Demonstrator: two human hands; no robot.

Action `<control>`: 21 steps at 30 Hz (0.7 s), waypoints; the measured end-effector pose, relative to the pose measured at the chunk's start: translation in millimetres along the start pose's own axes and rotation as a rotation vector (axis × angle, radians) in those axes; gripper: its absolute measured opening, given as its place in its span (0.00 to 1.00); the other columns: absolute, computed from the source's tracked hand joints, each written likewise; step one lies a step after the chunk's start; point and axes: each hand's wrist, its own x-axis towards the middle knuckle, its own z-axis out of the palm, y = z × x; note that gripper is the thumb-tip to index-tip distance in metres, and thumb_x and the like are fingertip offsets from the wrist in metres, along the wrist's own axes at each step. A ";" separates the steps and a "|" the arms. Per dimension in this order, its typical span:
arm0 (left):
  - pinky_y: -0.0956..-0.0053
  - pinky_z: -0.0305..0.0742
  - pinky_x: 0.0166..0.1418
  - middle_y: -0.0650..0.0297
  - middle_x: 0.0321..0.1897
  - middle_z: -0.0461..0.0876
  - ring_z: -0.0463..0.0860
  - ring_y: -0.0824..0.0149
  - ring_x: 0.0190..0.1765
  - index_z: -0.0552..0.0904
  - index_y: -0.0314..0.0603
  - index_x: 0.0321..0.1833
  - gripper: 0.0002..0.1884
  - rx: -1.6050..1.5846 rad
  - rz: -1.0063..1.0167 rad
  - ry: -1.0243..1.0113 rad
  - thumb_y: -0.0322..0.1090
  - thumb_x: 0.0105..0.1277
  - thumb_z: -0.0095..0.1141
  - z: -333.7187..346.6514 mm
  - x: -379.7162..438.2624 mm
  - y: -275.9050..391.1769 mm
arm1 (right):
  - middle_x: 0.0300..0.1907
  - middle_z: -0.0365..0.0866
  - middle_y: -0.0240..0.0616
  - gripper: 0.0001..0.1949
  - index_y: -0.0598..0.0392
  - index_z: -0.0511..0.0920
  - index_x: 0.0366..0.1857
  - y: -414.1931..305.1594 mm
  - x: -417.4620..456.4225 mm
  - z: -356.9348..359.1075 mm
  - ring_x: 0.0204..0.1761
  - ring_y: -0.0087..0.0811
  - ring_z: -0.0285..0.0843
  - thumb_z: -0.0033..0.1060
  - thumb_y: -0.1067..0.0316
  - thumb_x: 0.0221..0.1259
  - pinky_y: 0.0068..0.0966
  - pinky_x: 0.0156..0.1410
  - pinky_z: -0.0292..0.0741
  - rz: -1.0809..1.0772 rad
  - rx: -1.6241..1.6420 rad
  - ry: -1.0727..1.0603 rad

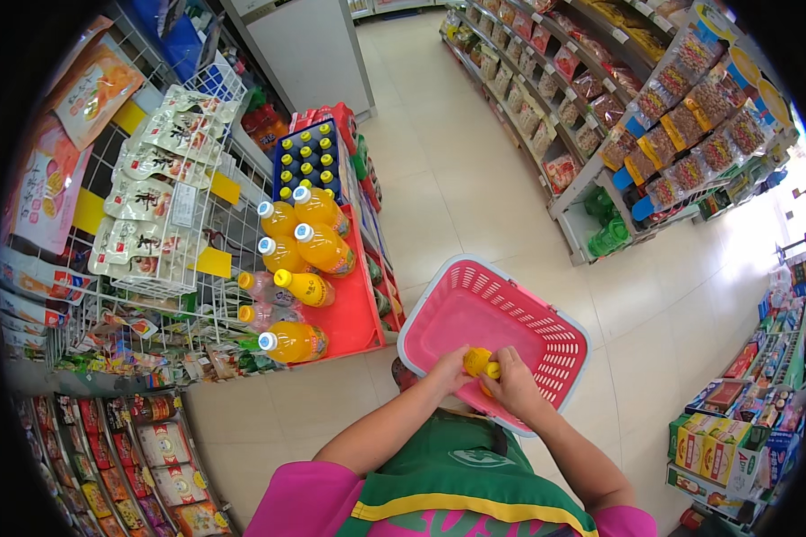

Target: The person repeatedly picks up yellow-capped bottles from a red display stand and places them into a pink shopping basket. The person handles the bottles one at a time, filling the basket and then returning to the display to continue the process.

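Note:
A pink plastic shopping basket (436,322) with a pale grey rim is in front of my body. Over its near part, my left hand (451,370) holds a yellow-wrapped bottle (477,361). My right hand (516,386) has its fingers on a yellow cap (492,370) close beside that bottle; whether the cap belongs to the same bottle or to a second one is hard to tell. To the left, orange drink bottles (326,248) with white caps stand on a red display (356,309), along with a yellow-labelled bottle (305,287) and two clear bottles with orange caps.
A wire rack (154,288) with snack pouches stands at the left, beside a blue crate (336,161) of yellow-capped bottles. Shelves (557,87) of packaged food run along the upper right. Boxed goods (712,446) are stacked at the lower right, and packet racks (134,463) at the lower left.

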 end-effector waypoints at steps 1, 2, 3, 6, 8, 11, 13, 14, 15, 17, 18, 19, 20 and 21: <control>0.58 0.77 0.58 0.56 0.56 0.75 0.77 0.57 0.57 0.73 0.39 0.58 0.19 0.017 -0.014 0.021 0.46 0.77 0.40 0.5 5.0 -6.1 | 0.41 0.72 0.55 0.17 0.61 0.69 0.42 11.2 -1.9 7.9 0.41 0.56 0.76 0.66 0.70 0.52 0.43 0.44 0.76 0.021 -0.006 -0.002; 0.59 0.77 0.57 0.57 0.56 0.76 0.77 0.59 0.57 0.74 0.40 0.57 0.19 0.036 -0.027 0.016 0.46 0.77 0.40 0.4 10.3 -11.8 | 0.42 0.72 0.55 0.17 0.61 0.69 0.42 23.7 -3.4 16.1 0.41 0.58 0.77 0.66 0.69 0.52 0.45 0.43 0.76 0.042 -0.013 -0.004; 0.60 0.77 0.57 0.59 0.55 0.77 0.78 0.60 0.57 0.74 0.40 0.57 0.19 0.052 -0.039 0.013 0.46 0.76 0.40 -4.6 20.0 -19.5 | 0.43 0.72 0.56 0.17 0.61 0.68 0.43 34.9 -4.4 25.7 0.41 0.59 0.77 0.65 0.69 0.53 0.47 0.43 0.77 0.062 -0.019 -0.010; 0.65 0.77 0.51 0.62 0.50 0.79 0.79 0.64 0.51 0.75 0.44 0.55 0.16 0.034 -0.060 0.003 0.45 0.75 0.42 -12.6 38.5 -36.3 | 0.43 0.72 0.56 0.18 0.62 0.69 0.43 61.2 -5.3 52.4 0.42 0.59 0.77 0.64 0.69 0.51 0.47 0.43 0.77 0.093 -0.020 0.005; 0.68 0.77 0.48 0.63 0.47 0.80 0.80 0.65 0.47 0.76 0.45 0.53 0.14 0.018 -0.049 0.026 0.44 0.75 0.43 -12.6 45.6 -44.1 | 0.43 0.72 0.57 0.17 0.63 0.68 0.43 73.7 -4.9 67.5 0.42 0.59 0.77 0.63 0.70 0.51 0.47 0.44 0.77 0.141 -0.038 -0.040; 0.70 0.77 0.47 0.64 0.44 0.80 0.80 0.66 0.46 0.76 0.45 0.50 0.12 0.030 -0.013 0.104 0.42 0.74 0.44 -1.5 40.6 -46.6 | 0.42 0.73 0.58 0.17 0.63 0.68 0.42 88.7 -1.2 84.3 0.41 0.59 0.78 0.62 0.71 0.51 0.47 0.43 0.78 0.149 -0.080 -0.069; 0.70 0.76 0.46 0.65 0.43 0.80 0.79 0.67 0.46 0.76 0.45 0.49 0.11 0.035 0.000 0.152 0.41 0.74 0.45 -0.3 40.0 -47.1 | 0.41 0.73 0.57 0.16 0.63 0.68 0.42 92.5 2.7 91.3 0.40 0.59 0.79 0.62 0.70 0.51 0.47 0.43 0.78 0.150 -0.138 -0.099; 0.69 0.76 0.47 0.65 0.43 0.80 0.79 0.67 0.46 0.76 0.45 0.49 0.10 0.037 -0.004 0.166 0.41 0.74 0.46 -0.6 39.3 -47.1 | 0.41 0.73 0.57 0.16 0.63 0.68 0.42 94.6 4.5 94.5 0.39 0.58 0.79 0.62 0.70 0.51 0.47 0.42 0.78 0.164 -0.178 -0.125; 0.69 0.75 0.47 0.65 0.42 0.79 0.79 0.67 0.46 0.77 0.46 0.48 0.10 0.038 -0.007 0.177 0.41 0.73 0.46 -2.0 40.1 -47.4 | 0.41 0.74 0.57 0.16 0.63 0.69 0.42 96.5 6.3 97.5 0.38 0.58 0.80 0.61 0.69 0.52 0.46 0.42 0.79 0.175 -0.221 -0.149; 0.69 0.74 0.48 0.65 0.42 0.79 0.78 0.67 0.47 0.77 0.46 0.48 0.10 0.029 0.014 0.159 0.41 0.73 0.47 -6.1 40.9 -47.5 | 0.40 0.74 0.56 0.16 0.63 0.69 0.42 99.4 7.4 104.4 0.37 0.56 0.80 0.61 0.69 0.52 0.46 0.41 0.79 0.145 -0.226 -0.141; 0.68 0.74 0.49 0.65 0.43 0.80 0.78 0.67 0.47 0.77 0.46 0.49 0.10 0.016 0.038 0.126 0.41 0.73 0.47 -10.0 43.1 -49.0 | 0.40 0.74 0.56 0.17 0.63 0.69 0.42 99.1 7.7 105.7 0.37 0.55 0.80 0.61 0.68 0.52 0.45 0.41 0.79 0.130 -0.233 -0.137; 0.68 0.73 0.49 0.64 0.43 0.80 0.77 0.67 0.47 0.77 0.46 0.49 0.10 0.003 0.063 0.094 0.41 0.73 0.48 -13.8 45.1 -50.7 | 0.40 0.74 0.56 0.17 0.63 0.69 0.43 98.5 7.9 107.4 0.37 0.55 0.81 0.61 0.68 0.52 0.45 0.41 0.79 0.133 -0.228 -0.137; 0.68 0.73 0.49 0.64 0.43 0.80 0.77 0.67 0.47 0.77 0.46 0.49 0.10 0.007 0.050 0.099 0.41 0.73 0.48 -17.9 46.7 -52.5 | 0.41 0.75 0.56 0.17 0.62 0.69 0.43 97.4 7.9 109.5 0.38 0.55 0.81 0.61 0.68 0.52 0.45 0.41 0.79 0.136 -0.224 -0.137; 0.69 0.73 0.49 0.64 0.43 0.80 0.78 0.67 0.47 0.77 0.46 0.49 0.10 0.013 0.040 0.102 0.41 0.72 0.48 -18.2 44.8 -48.9 | 0.41 0.75 0.55 0.17 0.62 0.69 0.43 96.4 9.9 110.3 0.38 0.55 0.81 0.61 0.68 0.52 0.45 0.42 0.80 0.136 -0.221 -0.134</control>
